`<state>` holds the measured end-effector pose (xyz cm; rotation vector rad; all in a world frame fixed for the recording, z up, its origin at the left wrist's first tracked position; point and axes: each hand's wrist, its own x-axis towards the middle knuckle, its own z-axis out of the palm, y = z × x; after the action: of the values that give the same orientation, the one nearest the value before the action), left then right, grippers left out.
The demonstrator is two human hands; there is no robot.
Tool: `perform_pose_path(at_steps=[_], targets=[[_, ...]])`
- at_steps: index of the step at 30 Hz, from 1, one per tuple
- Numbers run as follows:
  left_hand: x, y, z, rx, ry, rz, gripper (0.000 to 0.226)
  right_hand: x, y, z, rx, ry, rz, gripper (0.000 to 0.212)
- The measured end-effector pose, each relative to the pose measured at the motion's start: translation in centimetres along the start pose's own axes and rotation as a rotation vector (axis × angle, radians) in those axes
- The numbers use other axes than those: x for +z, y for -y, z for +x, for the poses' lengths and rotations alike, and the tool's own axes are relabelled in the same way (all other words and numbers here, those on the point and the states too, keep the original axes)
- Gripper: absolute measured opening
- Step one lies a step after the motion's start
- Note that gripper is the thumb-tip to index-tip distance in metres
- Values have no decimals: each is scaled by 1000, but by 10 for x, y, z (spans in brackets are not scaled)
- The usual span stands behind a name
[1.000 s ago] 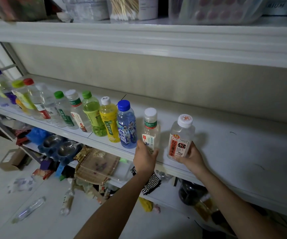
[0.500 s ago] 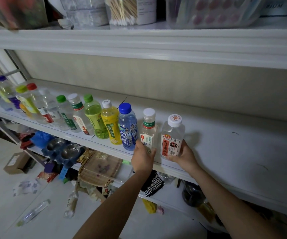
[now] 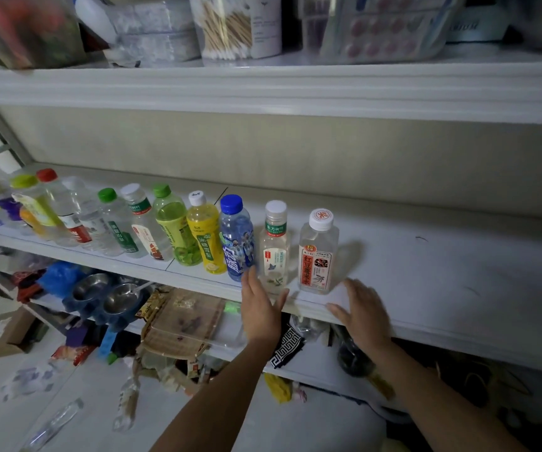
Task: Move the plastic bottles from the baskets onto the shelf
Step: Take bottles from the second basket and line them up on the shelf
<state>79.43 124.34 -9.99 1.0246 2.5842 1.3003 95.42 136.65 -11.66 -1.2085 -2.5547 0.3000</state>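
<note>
Only the head view here. The red-label bottle (image 3: 318, 256) stands upright near the front edge of the shelf (image 3: 442, 272), last on the right of a long row. The green-band bottle (image 3: 274, 249) is just left of it, and the blue-capped bottle (image 3: 237, 239) is left of that.

Both hands are empty with the fingers spread. The left hand (image 3: 260, 308) is in front of the green-band bottle, with its fingertips right by the blue-capped one; I can't tell if they touch. The right hand (image 3: 362, 313) hovers over the shelf edge, just right of the red-label bottle and clear of it.

The red-label bottle looks clear and pretty much empty, so I'd guess it's super light, thin-walled and tippy. I'd wrap it round the labelled middle and go easy on the squeeze. No baskets in view.
</note>
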Motion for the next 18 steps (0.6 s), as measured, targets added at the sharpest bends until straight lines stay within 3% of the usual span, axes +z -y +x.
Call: perform_pose_path(at_steps=[5, 8, 18], targets=[[-48, 62, -12, 252, 213, 574, 99, 13, 10, -48, -76, 133, -317, 91], [-93, 105, -29, 326, 275, 715, 95, 22, 59, -67, -177, 143, -308, 92], [-282, 242, -85, 13, 174, 851, 99, 87, 301, -96, -564, 246, -258, 95]])
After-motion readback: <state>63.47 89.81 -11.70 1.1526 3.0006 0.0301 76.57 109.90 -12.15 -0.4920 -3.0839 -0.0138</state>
